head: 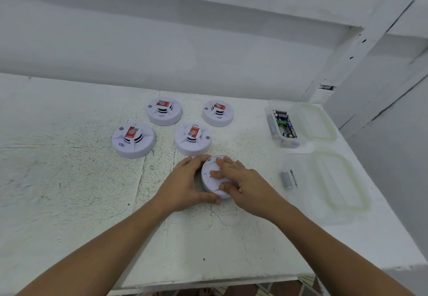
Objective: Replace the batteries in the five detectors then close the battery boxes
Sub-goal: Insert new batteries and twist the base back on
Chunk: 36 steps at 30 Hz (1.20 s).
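A white round detector (pixel 212 175) lies back side up on the table in front of me. My left hand (pixel 185 184) cups its left rim. My right hand (pixel 240 180) rests on top, fingers pressed on its back cover. Behind it stand the other detectors face up, each with a red label: far left (pixel 133 140), middle (pixel 193 138), back left (pixel 164 111) and back right (pixel 218 113). Two loose batteries (pixel 288 178) lie in the near clear box on the right.
A clear plastic box (pixel 271 108) holding several batteries sits at the back right, its lid (pixel 319 122) open beside it. A second clear box (pixel 308 207) with its lid (pixel 340 180) lies nearer. The white table (pixel 69 180) ends close to my body and at the right.
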Each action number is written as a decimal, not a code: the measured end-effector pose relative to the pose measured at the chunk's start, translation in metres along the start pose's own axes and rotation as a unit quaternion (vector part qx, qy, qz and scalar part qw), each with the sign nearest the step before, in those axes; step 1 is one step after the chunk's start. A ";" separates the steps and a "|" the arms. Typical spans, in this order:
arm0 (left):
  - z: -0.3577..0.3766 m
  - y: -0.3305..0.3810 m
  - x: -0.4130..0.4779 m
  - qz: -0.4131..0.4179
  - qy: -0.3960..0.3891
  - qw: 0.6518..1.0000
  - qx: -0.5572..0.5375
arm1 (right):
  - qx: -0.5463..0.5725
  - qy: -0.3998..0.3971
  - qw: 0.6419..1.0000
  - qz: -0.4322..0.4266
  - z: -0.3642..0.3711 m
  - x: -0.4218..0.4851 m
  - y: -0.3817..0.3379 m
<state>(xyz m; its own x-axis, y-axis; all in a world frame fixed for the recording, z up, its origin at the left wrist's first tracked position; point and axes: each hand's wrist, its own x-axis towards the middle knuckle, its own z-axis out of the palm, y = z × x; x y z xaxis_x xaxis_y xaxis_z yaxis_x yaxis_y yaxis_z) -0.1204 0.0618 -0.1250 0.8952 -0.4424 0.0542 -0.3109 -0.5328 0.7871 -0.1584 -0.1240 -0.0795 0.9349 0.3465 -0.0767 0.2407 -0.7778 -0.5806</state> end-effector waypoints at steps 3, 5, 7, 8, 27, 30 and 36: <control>-0.001 0.000 -0.001 0.003 0.000 1.000 -0.013 | 0.045 0.034 0.998 0.006 0.008 -0.005 0.003; -0.001 -0.001 -0.001 0.000 -0.002 1.000 -0.018 | 0.099 0.078 0.992 0.023 0.014 -0.010 0.005; -0.001 0.000 -0.002 -0.003 -0.003 1.000 -0.019 | 0.157 0.115 0.980 0.038 0.016 -0.015 0.006; -0.001 0.000 -0.002 -0.003 -0.004 1.000 -0.021 | 0.180 0.121 0.975 0.042 0.016 -0.018 0.006; -0.001 0.019 -0.014 -0.053 0.085 0.962 -0.253 | 0.528 0.154 0.828 0.105 -0.004 0.000 0.016; -0.001 0.017 -0.013 -0.060 0.114 0.960 -0.250 | 0.547 0.145 0.817 0.115 0.000 0.006 0.016; 0.002 0.015 -0.012 -0.067 0.116 0.958 -0.254 | 0.572 0.144 0.799 0.117 0.004 0.007 0.023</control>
<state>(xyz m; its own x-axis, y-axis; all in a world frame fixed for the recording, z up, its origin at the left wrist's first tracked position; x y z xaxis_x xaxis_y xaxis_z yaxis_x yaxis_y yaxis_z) -0.1368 0.0579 -0.1146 0.9813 -0.1913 0.0206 -0.0456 -0.1270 0.9909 -0.1479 -0.1374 -0.0968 0.9803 -0.0007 -0.1974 -0.1915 0.2407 -0.9515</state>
